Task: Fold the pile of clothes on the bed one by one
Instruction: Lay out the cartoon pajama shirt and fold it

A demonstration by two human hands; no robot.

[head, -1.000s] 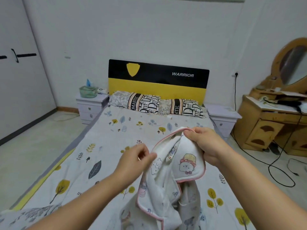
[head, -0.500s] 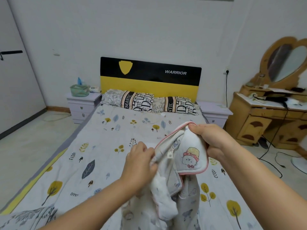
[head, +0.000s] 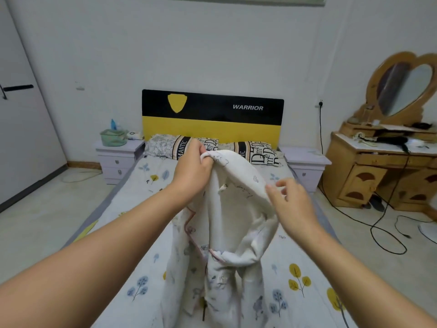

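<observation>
Your left hand [head: 192,172] fingers pinch the top edge of the white printed garment [head: 227,233]; right hand [head: 292,205] fingers loosely spread, just touching it. Garment hangs unfolded above the bed [head: 132,263] w/ no folds made yet, pile not in view

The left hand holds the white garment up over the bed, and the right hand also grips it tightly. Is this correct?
Not quite. In the head view the left hand does hold the white garment up over the bed, but the right hand is open beside it, gripping nothing.

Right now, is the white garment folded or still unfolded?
Unfolded: the white garment hangs bunched from the left hand, its lower part trailing loose.
</observation>
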